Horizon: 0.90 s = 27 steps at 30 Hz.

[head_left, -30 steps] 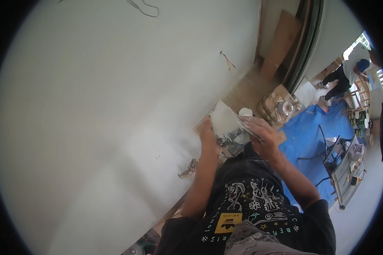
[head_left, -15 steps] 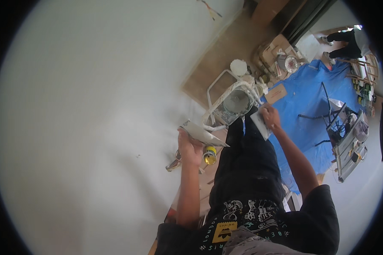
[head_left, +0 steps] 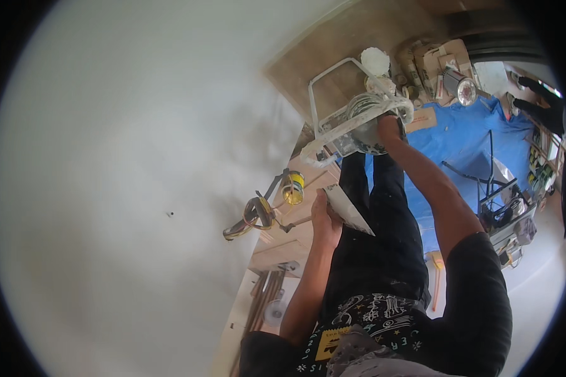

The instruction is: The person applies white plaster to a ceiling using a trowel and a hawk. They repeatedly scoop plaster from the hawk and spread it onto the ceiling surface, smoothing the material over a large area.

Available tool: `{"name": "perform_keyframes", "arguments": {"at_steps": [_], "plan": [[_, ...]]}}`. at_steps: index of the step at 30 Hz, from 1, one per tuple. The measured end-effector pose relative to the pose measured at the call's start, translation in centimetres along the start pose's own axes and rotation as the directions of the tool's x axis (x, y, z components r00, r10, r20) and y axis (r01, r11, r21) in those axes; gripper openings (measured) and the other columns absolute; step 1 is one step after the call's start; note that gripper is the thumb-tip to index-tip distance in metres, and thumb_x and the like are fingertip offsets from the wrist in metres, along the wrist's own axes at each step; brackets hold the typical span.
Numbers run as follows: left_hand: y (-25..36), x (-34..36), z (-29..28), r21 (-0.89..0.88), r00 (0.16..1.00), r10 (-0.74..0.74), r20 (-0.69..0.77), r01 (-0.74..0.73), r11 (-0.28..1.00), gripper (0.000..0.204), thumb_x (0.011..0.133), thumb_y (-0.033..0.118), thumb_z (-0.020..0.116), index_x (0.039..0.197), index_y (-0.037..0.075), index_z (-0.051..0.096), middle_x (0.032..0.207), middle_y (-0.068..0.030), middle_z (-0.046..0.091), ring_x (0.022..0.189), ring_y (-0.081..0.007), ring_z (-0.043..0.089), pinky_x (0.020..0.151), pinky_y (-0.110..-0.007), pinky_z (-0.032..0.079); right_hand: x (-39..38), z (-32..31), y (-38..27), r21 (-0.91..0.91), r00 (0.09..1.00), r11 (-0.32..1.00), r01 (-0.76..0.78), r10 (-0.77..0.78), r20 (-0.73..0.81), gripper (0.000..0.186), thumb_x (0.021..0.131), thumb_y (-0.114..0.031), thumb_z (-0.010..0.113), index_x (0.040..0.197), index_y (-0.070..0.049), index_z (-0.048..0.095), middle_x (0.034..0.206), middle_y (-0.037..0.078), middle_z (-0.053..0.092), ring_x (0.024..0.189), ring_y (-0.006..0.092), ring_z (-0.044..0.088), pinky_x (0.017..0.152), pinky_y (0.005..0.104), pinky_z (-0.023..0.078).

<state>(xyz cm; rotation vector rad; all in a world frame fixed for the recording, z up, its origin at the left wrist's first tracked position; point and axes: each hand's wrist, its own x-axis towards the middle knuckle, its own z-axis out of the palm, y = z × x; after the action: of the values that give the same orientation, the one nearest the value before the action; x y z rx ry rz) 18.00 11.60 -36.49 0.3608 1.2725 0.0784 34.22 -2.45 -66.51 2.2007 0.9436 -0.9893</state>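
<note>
Pale wall [head_left: 119, 188] takes up the whole left side, small dark mark [head_left: 170, 214] low on it. Next along, by the wall's edge: dark-and-yellow looped item [head_left: 258, 212], exact kind unclear. Just right of it, yellow can [head_left: 294, 187], near the left hand. Wood-toned floor [head_left: 289, 72] runs along the wall's far edge.

Left hand [head_left: 326, 221] grasps a flat pale plate [head_left: 351, 210] by its left edge, thumb side up; plate is tilted, in front of the person's dark trousers [head_left: 387, 251]. Beyond it, white-crusted frame [head_left: 339, 133] with bent bars, set around a grey, splattered bucket [head_left: 366, 141]. Round white piece [head_left: 375, 61] sits just past the frame.

Right hand [head_left: 390, 127] is down at the bucket, forearm stretched out, fingers mostly hidden by the frame bar; cannot tell whether it grips anything. Flat cardboard piece [head_left: 421, 119] near that hand, on the edge of a wrinkled blue sheet [head_left: 453, 135]. Further right: shiny metal cylinder [head_left: 460, 87], orange-handled tool [head_left: 437, 283] lower down, dark-legged stand [head_left: 503, 204] loaded with items. Far right edge, another person's dark-clad legs [head_left: 543, 103], partly cut off.
</note>
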Motion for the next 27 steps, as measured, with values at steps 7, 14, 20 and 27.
{"name": "perform_keyframes", "arguments": {"at_steps": [7, 14, 20, 27], "plan": [[0.6, 1.7, -1.0, -0.026, 0.997, 0.022, 0.078, -0.02, 0.999, 0.037, 0.099, 0.038, 0.049, 0.115, 0.005, 0.052, 0.107, -0.0029, 0.06, 0.1, -0.0139, 0.058, 0.088, -0.033, 0.047, -0.2, 1.2, 0.5, 0.328, 0.958, 0.925, 0.192, -0.104, -0.267, 0.024, 0.083, -0.017, 0.056, 0.101, -0.01, 0.071, 0.098, 0.012, 0.069, 0.09, 0.0305, 0.068, 0.075, 0.0437, 0.053], [-1.7, 5.7, -2.4, 0.017, 0.972, -0.152, 0.182, 0.151, 0.988, 0.035, 0.1, 0.035, 0.046, 0.113, 0.004, 0.055, 0.107, -0.0069, 0.063, 0.099, -0.0154, 0.061, 0.087, -0.033, 0.05, -4.8, -3.1, 3.0, 0.45, 0.965, 0.867, 0.212, -0.114, -0.236, 0.024, 0.081, -0.017, 0.055, 0.1, -0.008, 0.068, 0.095, 0.016, 0.067, 0.084, 0.0353, 0.067, 0.073, 0.0479, 0.053], [-4.0, 9.6, -4.4, 0.161, 0.94, -0.241, 0.243, 0.206, 0.965, 0.036, 0.101, 0.034, 0.045, 0.116, 0.002, 0.054, 0.111, -0.0091, 0.063, 0.102, -0.0194, 0.06, 0.091, -0.037, 0.047, -7.1, -6.8, 4.7, 0.625, 0.922, 0.752, 0.208, 0.063, -0.382, 0.022, 0.084, -0.022, 0.056, 0.099, -0.009, 0.065, 0.094, 0.014, 0.065, 0.081, 0.0378, 0.064, 0.071, 0.0493, 0.05], [-5.4, 12.5, -4.5, 0.211, 0.93, -0.265, 0.256, 0.213, 0.954, 0.042, 0.101, 0.035, 0.043, 0.123, 0.0, 0.053, 0.118, -0.0095, 0.06, 0.111, -0.0203, 0.056, 0.1, -0.036, 0.04, -6.9, -4.6, 3.5, 0.618, 0.931, 0.746, 0.248, -0.007, -0.366, 0.021, 0.083, -0.019, 0.058, 0.103, -0.012, 0.063, 0.09, 0.014, 0.065, 0.083, 0.0377, 0.064, 0.071, 0.0493, 0.05]]}}
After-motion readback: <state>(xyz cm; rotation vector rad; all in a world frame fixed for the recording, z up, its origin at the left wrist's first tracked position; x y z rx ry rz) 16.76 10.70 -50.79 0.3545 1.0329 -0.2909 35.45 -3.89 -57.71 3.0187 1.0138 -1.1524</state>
